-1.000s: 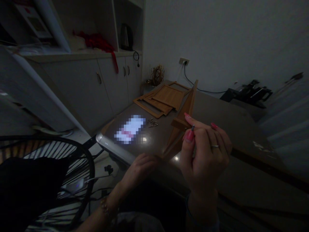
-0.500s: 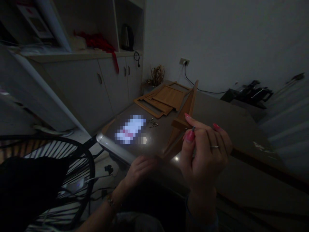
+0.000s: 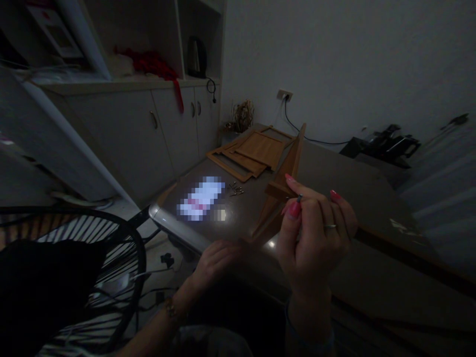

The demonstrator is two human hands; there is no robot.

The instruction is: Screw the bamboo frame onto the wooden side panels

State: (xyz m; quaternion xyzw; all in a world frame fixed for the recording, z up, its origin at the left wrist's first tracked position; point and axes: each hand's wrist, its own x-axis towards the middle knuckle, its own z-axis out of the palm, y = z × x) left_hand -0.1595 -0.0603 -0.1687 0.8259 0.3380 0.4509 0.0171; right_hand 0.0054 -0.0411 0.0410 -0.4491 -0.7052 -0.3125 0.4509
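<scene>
An upright brown wooden panel [image 3: 293,153] with a short wooden crosspiece [image 3: 277,191] stands at the table's near edge. My left hand [image 3: 217,260] is closed at the panel's lower near end, its fingertips lost in shadow. Raised beside the crosspiece, my right hand [image 3: 316,233] pinches a small metal piece [image 3: 299,197] between thumb and fingers. Only the metal piece's short grey tip shows, so its kind is unclear. Several screws [image 3: 236,188] lie in a small group on the table, left of the panel.
Flat wooden frames and panels [image 3: 256,151] are stacked farther back on the table [image 3: 334,173]. A lit, blurred-out phone-shaped object [image 3: 203,198] lies near the left edge. A black chair [image 3: 139,248] stands at left. Black equipment [image 3: 394,144] sits at the back right.
My right hand has shifted very slightly, and the grey metal tip has turned a little in its pinch. My left hand and the wooden panel look nearly unmoved.
</scene>
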